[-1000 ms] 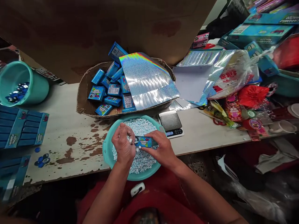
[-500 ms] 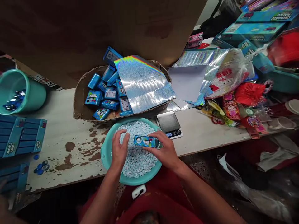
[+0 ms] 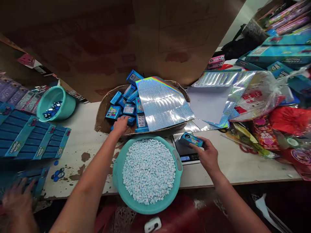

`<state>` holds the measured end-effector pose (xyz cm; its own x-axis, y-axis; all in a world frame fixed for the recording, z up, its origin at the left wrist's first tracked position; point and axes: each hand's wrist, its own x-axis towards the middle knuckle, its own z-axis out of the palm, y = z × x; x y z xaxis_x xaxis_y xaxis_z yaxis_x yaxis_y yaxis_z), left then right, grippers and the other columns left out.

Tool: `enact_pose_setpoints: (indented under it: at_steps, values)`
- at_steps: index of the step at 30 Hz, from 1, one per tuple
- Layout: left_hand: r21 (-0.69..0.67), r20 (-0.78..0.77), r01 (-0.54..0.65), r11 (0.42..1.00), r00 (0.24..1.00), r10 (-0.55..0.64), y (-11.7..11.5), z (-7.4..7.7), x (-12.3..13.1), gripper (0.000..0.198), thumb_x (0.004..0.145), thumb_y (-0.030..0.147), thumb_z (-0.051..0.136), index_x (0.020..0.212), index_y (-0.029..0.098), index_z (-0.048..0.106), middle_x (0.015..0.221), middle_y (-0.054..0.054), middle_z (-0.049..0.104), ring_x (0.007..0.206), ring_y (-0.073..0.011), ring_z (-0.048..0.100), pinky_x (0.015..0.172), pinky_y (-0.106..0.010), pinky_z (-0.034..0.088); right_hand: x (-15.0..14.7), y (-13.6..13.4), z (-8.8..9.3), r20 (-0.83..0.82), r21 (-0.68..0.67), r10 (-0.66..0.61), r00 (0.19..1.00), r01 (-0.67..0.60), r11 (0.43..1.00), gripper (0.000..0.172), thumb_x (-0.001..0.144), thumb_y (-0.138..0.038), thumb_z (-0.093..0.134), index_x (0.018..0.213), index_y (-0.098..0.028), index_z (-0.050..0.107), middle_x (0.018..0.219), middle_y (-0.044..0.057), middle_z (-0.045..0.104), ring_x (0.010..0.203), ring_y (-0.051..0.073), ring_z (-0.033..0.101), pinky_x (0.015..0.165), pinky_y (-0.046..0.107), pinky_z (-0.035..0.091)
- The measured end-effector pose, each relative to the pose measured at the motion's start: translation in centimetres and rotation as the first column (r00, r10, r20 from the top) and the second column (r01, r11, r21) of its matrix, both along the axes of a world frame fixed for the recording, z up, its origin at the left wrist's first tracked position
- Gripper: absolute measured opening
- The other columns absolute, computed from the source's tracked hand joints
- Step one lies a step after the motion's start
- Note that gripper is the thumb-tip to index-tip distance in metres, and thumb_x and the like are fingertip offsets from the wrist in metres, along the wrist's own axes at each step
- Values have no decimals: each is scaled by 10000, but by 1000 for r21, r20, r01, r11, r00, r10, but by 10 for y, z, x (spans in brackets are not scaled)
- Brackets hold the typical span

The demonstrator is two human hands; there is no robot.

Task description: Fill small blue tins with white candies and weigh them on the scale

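My right hand grips a small blue candy box with printed lettering, a round opening showing at its left end. It holds the box tilted just over the digital scale, whose display is lit; contact with the plate is unclear. My left hand reaches into a cut-down cardboard box, fingers stretched over several blue candy boxes. Its fingertips are partly hidden among them, and I see nothing held. Between my arms stands a turquoise basin full of small pale blue and white candies.
A shiny holographic sheet covers the carton's right side. Filled blue display trays and a turquoise bucket stand left. Another person's blurred hand is at lower left. Bags and packets crowd the right.
My left hand has gone from above the basin up to the carton. My right hand has carried the candy box rightward from over the basin to the scale. The view has shifted.
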<state>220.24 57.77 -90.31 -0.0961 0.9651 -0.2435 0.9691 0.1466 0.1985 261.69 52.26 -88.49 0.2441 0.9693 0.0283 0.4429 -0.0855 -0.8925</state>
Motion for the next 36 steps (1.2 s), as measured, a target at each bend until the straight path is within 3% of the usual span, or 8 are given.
enact_pose_setpoints:
  at_steps: [9, 13, 16, 19, 24, 32, 34, 36]
  values:
    - [-32, -44, 167, 985, 985, -168, 38, 1, 3, 337, 769, 163, 544, 1103, 119, 556, 1095, -209, 610, 1085, -361, 537, 922, -484, 362, 15, -18, -3, 126, 49, -29, 992, 23, 999, 712, 697, -450, 745, 1307, -217, 461, 1347, 126, 477, 1211, 277, 483, 974, 490, 458]
    - [276, 374, -269, 923, 914, 155, -20, 40, -6, 471, 742, 343, 643, 1174, 192, 532, 1070, -118, 638, 966, -276, 602, 843, -391, 456, 9, -36, 27, 162, 199, -97, 982, 64, 978, 538, 781, -377, 694, 1264, -225, 511, 1272, 103, 522, 1163, 254, 518, 964, 476, 474]
    - [71, 945, -692, 718, 277, 174, -74, 63, 15, 534, 645, 326, 748, 1127, 196, 556, 1012, -65, 659, 860, -192, 630, 744, -299, 517, -14, -46, 42, 151, 267, -44, 988, 2, 964, 476, 789, -331, 695, 1229, -230, 543, 1204, 91, 544, 1120, 245, 540, 938, 457, 493]
    - [-438, 890, -630, 641, -401, 215, -110, 73, 52, 313, 700, 259, 712, 979, 159, 610, 910, -56, 689, 739, -143, 645, 654, -248, 542, -45, -54, 52, 139, 265, 90, 986, -125, 956, 443, 808, -315, 676, 1225, -241, 545, 1191, 88, 553, 1127, 252, 540, 932, 457, 493]
    - [-777, 556, -372, 508, -784, 277, -141, 69, 106, 138, 830, 146, 554, 929, 141, 650, 863, -63, 721, 735, -137, 673, 667, -242, 569, -86, -73, 57, 116, 210, 298, 948, -316, 925, 420, 829, -318, 661, 1221, -248, 528, 1181, 94, 556, 1098, 242, 546, 908, 446, 506]
    - [-677, 667, -382, 629, -679, 306, -194, 56, 162, 233, 750, 250, 699, 961, 196, 616, 1008, -51, 679, 888, -169, 646, 740, -268, 543, -138, -129, 48, -398, -46, 280, 874, -324, 945, 594, 837, -445, 614, 1316, -210, 353, 1235, 134, 579, 1095, 241, 606, 913, 410, 544]
    - [-549, 829, -471, 691, -415, 375, -202, 42, 155, 255, 773, 386, 667, 950, 211, 610, 1004, -54, 656, 901, -197, 623, 784, -333, 527, -139, -129, 50, -406, -79, 217, 888, -271, 959, 463, 871, -398, 562, 1255, -198, 397, 1149, 114, 616, 1022, 211, 631, 900, 372, 547]
    - [-258, 920, -601, 757, 85, 381, -202, 21, 139, 323, 798, 485, 600, 959, 205, 622, 1053, -86, 624, 1022, -252, 573, 917, -425, 465, -131, -125, 57, -315, -71, 219, 923, -253, 965, 459, 836, -361, 607, 1224, -191, 431, 1133, 101, 610, 1014, 205, 618, 893, 349, 539]
